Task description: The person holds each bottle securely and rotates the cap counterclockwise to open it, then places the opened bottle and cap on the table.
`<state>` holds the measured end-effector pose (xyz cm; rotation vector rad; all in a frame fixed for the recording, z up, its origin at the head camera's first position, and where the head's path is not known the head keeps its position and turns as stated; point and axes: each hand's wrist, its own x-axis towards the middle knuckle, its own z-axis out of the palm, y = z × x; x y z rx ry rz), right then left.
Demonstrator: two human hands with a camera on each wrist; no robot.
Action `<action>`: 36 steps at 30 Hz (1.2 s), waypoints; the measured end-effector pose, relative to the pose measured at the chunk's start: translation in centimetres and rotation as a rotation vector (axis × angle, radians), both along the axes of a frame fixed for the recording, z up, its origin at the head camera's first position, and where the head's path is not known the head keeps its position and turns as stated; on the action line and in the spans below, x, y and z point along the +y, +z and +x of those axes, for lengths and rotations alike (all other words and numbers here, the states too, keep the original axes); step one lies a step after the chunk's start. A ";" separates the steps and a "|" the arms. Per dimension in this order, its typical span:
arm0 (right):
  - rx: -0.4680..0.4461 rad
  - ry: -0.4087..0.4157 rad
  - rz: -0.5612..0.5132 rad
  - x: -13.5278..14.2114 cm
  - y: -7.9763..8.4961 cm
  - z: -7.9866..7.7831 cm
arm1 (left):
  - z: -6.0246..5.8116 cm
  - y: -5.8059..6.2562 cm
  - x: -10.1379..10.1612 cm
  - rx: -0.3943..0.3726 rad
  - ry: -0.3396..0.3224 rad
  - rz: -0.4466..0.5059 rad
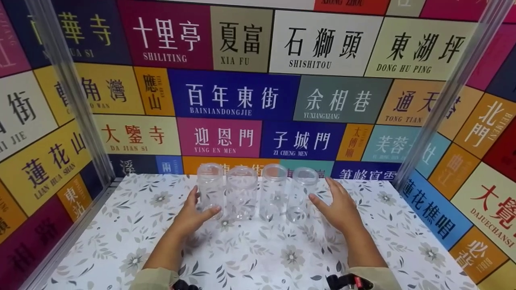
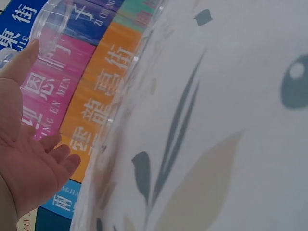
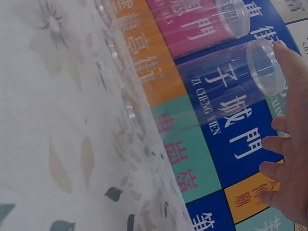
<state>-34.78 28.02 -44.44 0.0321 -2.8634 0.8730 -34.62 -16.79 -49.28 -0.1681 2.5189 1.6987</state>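
Several clear, see-through cylindrical jars stand upright in a row across the table: a leftmost jar (image 1: pixel 210 191), a wider jar (image 1: pixel 242 197), a slimmer jar (image 1: pixel 274 193) and a rightmost jar (image 1: pixel 302 197). My left hand (image 1: pixel 190 213) is beside the leftmost jar, thumb in front of it and fingers at its outer side. The left wrist view shows that hand (image 2: pixel 33 178) with spread fingers; contact with the jar is unclear. Beside the rightmost jar is my right hand (image 1: pixel 340 207), thumb near its wall. In the right wrist view its fingers (image 3: pixel 276 144) are relaxed and hold nothing.
A white table (image 1: pixel 290 257) with a leaf and flower print lies under the jars. Behind it rises a wall (image 1: pixel 234 94) of coloured panels with place names. Clear upright posts (image 1: pixel 76 88) stand at the back corners.
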 end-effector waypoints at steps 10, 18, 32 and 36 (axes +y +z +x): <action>0.066 0.001 -0.031 -1.0 1.7 1.1 | -1.8 -1.0 0.3 -0.039 0.029 0.002; 0.158 0.042 -0.040 -1.9 2.7 2.1 | -2.5 -1.3 0.5 -0.055 0.030 0.036; 0.261 0.119 -0.001 -3.6 3.1 3.1 | -1.9 -1.8 0.1 0.042 -0.025 0.062; 0.260 0.124 -0.006 -3.9 3.1 3.2 | -1.5 -1.5 0.1 0.041 -0.031 0.059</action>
